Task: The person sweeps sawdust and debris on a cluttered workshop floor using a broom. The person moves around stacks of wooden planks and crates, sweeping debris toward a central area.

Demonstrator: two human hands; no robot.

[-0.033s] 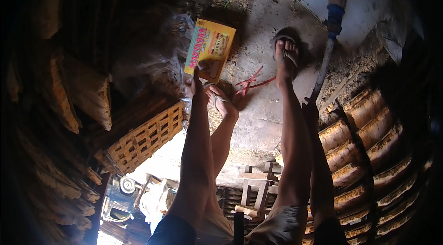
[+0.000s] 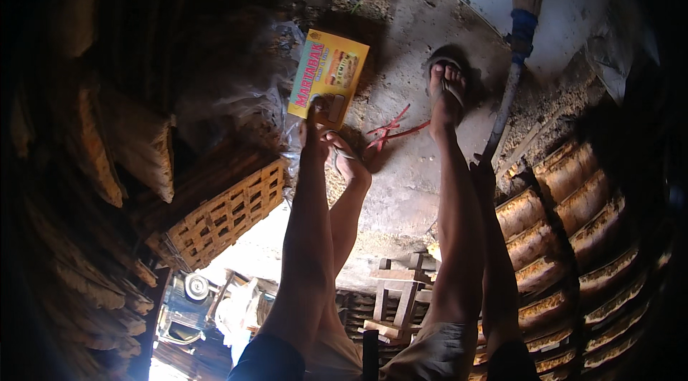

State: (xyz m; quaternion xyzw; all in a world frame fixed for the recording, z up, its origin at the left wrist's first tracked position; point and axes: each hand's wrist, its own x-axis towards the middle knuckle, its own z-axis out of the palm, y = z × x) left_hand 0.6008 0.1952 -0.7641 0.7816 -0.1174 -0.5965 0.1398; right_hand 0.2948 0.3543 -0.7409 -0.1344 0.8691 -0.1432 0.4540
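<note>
At the lower edge of a yellow printed cardboard food box (image 2: 331, 69), my left hand (image 2: 309, 130) has its fingers closed on the card. The box seems to be held up off the ground, with dark shadow beside it. My right hand (image 2: 482, 169) grips the end of a long broom (image 2: 507, 98). Blue wrapping binds the broom's bristles, which point away from me over a pale sheet. Red plastic strips (image 2: 387, 134) lie on the floor between my sandalled feet. The undersides of both hands are hidden.
Crinkled clear plastic (image 2: 265, 105) lies left of the box. A woven bamboo crate (image 2: 226, 216) stands at the left. Stacked curved clay tiles (image 2: 530, 245) line the right, and more rise in shadow at the left. A small wooden stool (image 2: 398, 291) is behind my legs.
My left hand and the box have shifted very slightly to the right. The broom and my right hand stay almost where they were.
</note>
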